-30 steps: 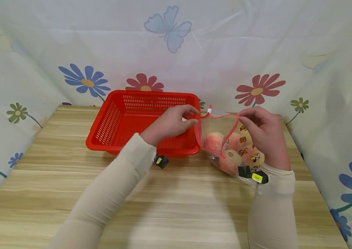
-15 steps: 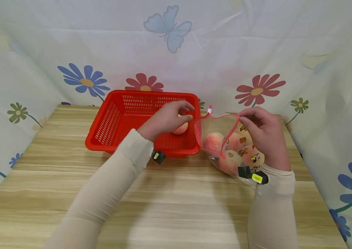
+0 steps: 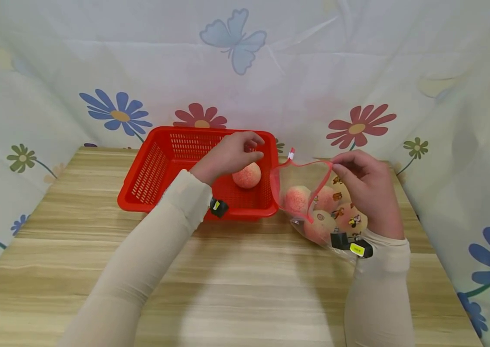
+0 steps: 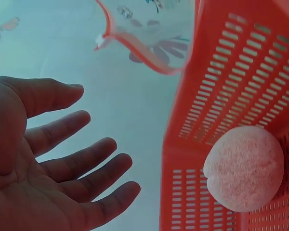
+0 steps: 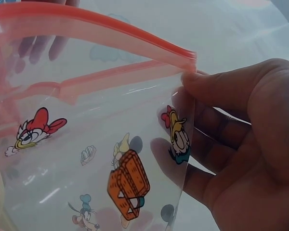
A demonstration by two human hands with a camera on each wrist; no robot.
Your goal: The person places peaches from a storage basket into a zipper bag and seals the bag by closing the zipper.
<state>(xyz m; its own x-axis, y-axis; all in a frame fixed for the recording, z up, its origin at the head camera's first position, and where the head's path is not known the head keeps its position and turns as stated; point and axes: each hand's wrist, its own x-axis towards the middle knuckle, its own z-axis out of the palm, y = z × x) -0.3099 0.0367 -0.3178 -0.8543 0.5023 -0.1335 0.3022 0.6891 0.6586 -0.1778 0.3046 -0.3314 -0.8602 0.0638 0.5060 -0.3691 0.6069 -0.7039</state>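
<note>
My left hand hovers over the red basket with nothing in it, fingers spread and loosely bent in the left wrist view. Below it, a peach lies inside the basket near its right end; the left wrist view shows this peach against the slotted walls. My right hand pinches the top corner of a clear zip bag between thumb and finger. The bag has a red zip edge, cartoon prints and a gaping mouth. Several peaches sit inside it on the table.
The red plastic basket stands at the back of the wooden table, its right end up against the bag's mouth. A white curtain with printed flowers and a butterfly hangs behind and at both sides.
My left hand has moved left and up, away from the bag's mouth, uncovering the peach in the basket. My right hand keeps its pinch on the bag without visible movement.
</note>
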